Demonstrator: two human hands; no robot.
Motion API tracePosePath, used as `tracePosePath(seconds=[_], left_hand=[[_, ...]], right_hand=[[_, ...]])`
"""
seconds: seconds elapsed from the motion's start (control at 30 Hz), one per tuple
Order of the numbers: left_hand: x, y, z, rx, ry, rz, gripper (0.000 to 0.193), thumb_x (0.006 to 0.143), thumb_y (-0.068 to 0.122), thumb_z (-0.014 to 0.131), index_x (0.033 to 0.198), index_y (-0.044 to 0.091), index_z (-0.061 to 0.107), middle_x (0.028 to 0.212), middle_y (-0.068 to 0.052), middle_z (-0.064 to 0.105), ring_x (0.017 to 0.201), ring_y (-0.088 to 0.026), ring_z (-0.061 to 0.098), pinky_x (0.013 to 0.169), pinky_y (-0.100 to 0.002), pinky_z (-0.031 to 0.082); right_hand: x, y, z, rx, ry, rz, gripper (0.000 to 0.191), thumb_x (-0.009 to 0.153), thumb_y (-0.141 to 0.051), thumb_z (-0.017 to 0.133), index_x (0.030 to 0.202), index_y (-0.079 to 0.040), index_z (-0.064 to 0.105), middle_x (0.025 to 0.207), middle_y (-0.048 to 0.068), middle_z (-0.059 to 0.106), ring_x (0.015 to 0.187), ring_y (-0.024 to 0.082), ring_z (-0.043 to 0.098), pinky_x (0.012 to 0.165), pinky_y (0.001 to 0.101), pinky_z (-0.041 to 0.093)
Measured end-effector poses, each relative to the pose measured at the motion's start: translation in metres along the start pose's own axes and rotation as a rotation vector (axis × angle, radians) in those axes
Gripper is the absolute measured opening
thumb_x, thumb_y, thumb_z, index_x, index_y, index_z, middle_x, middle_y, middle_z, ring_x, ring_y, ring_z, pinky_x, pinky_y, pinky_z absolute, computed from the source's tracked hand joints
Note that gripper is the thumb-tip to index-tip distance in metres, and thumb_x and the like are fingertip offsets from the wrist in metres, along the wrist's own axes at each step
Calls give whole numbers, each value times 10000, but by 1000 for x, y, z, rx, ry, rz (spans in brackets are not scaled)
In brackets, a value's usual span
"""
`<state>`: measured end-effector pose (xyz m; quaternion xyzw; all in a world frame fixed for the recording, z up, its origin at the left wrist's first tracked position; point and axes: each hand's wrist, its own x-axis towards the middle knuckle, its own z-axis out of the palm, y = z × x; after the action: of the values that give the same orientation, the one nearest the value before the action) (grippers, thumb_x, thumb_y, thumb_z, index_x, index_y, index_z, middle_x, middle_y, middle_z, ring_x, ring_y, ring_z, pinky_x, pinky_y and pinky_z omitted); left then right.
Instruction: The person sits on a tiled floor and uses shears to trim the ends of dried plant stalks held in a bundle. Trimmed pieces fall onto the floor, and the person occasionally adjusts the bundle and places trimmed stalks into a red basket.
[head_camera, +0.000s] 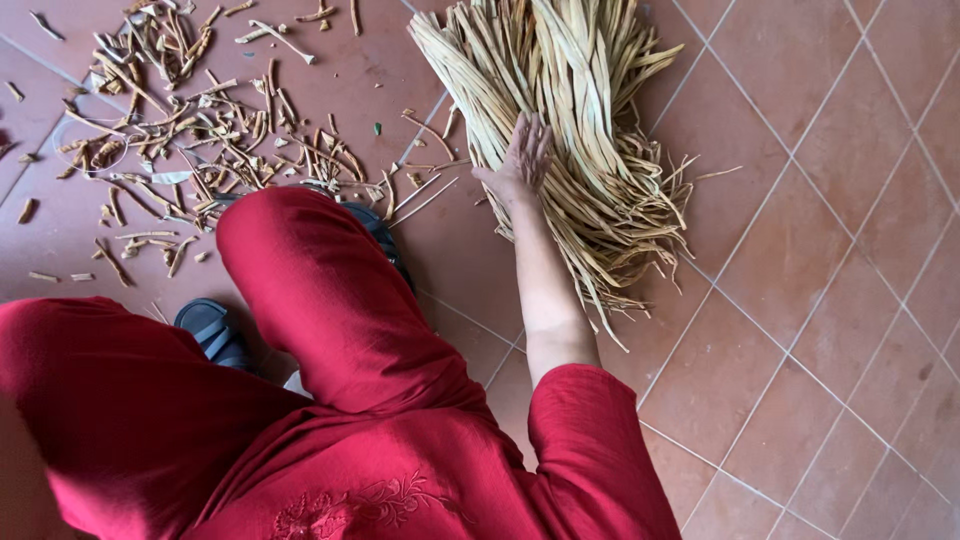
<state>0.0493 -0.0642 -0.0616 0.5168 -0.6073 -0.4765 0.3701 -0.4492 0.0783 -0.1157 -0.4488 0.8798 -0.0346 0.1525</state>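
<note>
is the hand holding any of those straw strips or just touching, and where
The right hand rests on the left edge of the pile of pale strips, fingers spread flat. No closed grip shows; the left hand is out of view.

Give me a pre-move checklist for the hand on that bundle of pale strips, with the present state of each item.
1. Right hand in contact with the bundle of pale strips: ok, the palm lies flat on its near edge.
2. Grip on the strips: not ok, the fingers are spread on top, not closed around any.
3. Left hand in view: not ok, it does not show.
4. Bundle kept together: ok for the most part, though loose ends fray out at its lower end.
5. Scrap pieces kept apart from the bundle: ok, they lie scattered on the tiled floor beyond the red-clad knee.
6. Footing: cannot tell, only parts of the dark sandals show.
</note>
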Motion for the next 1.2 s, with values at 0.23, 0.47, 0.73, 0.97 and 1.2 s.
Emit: tracePosePath(seconds=[0.23,0.47,0.73,0.97,1.2], left_hand=[[2,9,23,-55,-18,44,258,1184,146,570,1380,-18,608,1178,-124,676,1071,-209,700,972,-326,596],[-7,9,16,-215,-9,-36,159,1172,16,604,1305,-67,631,1138,-148,720,1024,-211,721,992,-336,603],[-13,35,55,-99,-179,-192,278,1063,112,661,1300,-31,685,1091,-110,742,950,-163,721,856,-295,589],[-7,62,138,-177,-558,-161,731,1002,469,691,1514,9,446,1419,-87,579,1276,-136,564,1033,-327,482],[12,95,119,-871,-155,-18,841,952,403,718,1599,86,283,1416,-99,580,1275,-214,590,1049,-429,517]], right_hand=[[37,-6,11,-166,60,-10,1173,740,-454,883,1605,-130,161,1579,176,363,1438,380,325,1170,704,157],[45,-1,30,-323,150,-187,397,852,-256,748,1185,-70,639,1268,175,610,1310,364,462,1178,620,278],[39,-17,15,221,71,-325,273,1006,-293,717,1096,-37,681,902,178,707,810,354,668,713,475,528],[6,-101,-42,985,-623,-505,274,1029,-276,670,1176,-45,650,800,-4,612,667,55,568,566,215,482],[-4,-186,-69,975,-807,-606,382,1048,-394,602,1246,-68,585,782,-29,580,673,61,575,542,222,480]])
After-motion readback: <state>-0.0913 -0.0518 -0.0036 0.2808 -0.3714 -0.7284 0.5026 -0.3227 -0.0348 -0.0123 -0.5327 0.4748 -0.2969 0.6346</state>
